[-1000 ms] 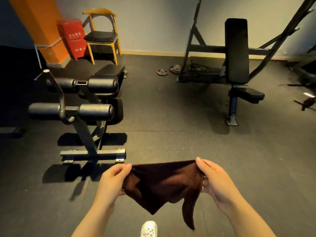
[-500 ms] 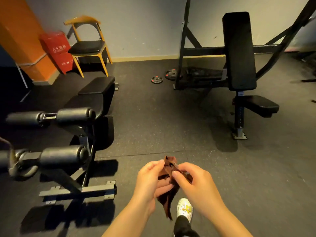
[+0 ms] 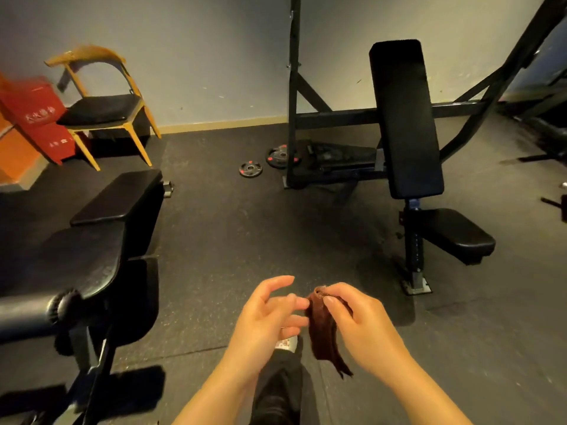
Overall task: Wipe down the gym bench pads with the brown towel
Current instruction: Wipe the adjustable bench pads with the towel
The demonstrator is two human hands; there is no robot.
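I see the towel (image 3: pixel 322 329) bunched and hanging low in front of me, pinched at its top by my right hand (image 3: pixel 362 320). My left hand (image 3: pixel 270 314) is beside it, fingers loosely spread, fingertips at the cloth. Bench (image 3: pixel 405 118) stands ahead right; another bench (image 3: pixel 116 197) sits left, chair (image 3: pixel 101 108) behind.
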